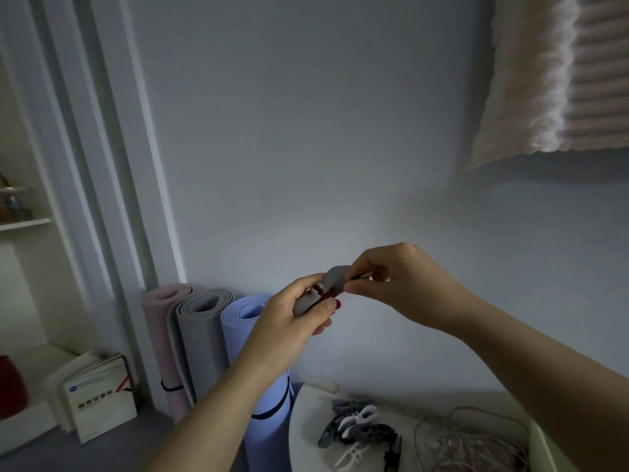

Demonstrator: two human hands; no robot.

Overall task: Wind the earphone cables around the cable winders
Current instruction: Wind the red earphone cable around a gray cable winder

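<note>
Both hands are raised in front of a pale wall, close together, and both hold the same small thing. The left hand (289,321) grips the lower part of a grey cable winder (335,275), fingers curled behind it and thumb pressed across its front. The right hand (405,284) pinches the winder's upper end between thumb and forefinger, with the other fingers curled in. A red earphone cable (332,294) lies against the winder between the two hands, and a short red bit shows just past the left thumb. How many turns are on the winder cannot be told, as the hands hide much of it.

Below the hands stands a white round bench (306,437). On it lies a heap of spare winders (357,425) in grey, white and black, touching and overlapping one another. Just beside the heap lies a black lead (391,451), and further right a loose tangle of pale cables (469,444).

Left of the bench three rolled mats stand upright against the wall: a pink mat (160,335), a grey mat (200,338) and a blue mat (245,342), each touching the next. Further left, books (98,400) lean on a low white shelf. A ribbed pink blanket (561,73) hangs at the top right.
</note>
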